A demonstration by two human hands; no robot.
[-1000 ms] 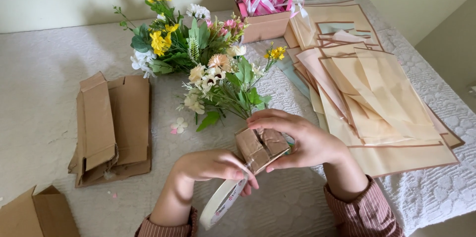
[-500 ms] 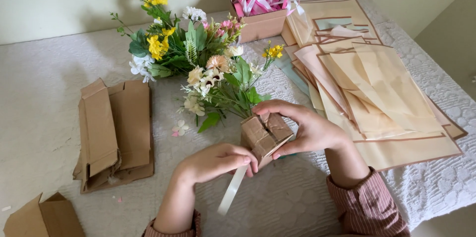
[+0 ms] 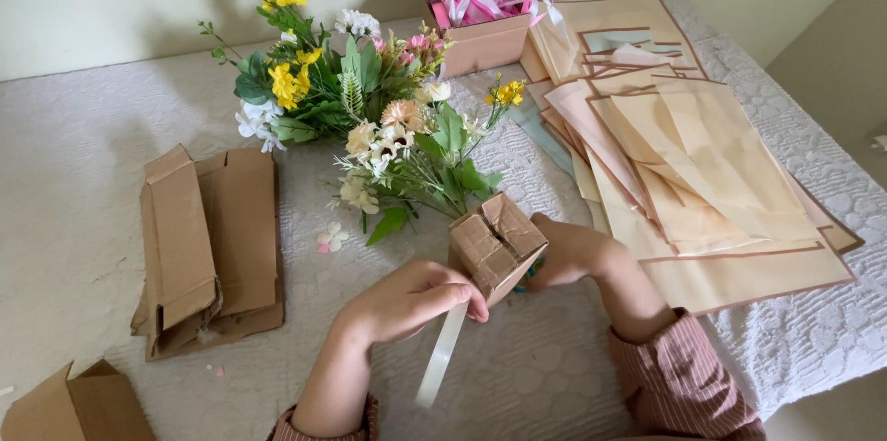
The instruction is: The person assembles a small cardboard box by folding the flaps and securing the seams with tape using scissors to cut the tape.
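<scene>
Head view: small cardboard box (image 3: pixel 496 247) sits in front of the flower bunch (image 3: pixel 388 141), flaps folded shut. Left hand (image 3: pixel 416 298) pinches a white ribbon strip (image 3: pixel 442 353) against it; right hand (image 3: pixel 568 252) steadies the far side. Strip hangs loose, not yet wrapped around.
</scene>
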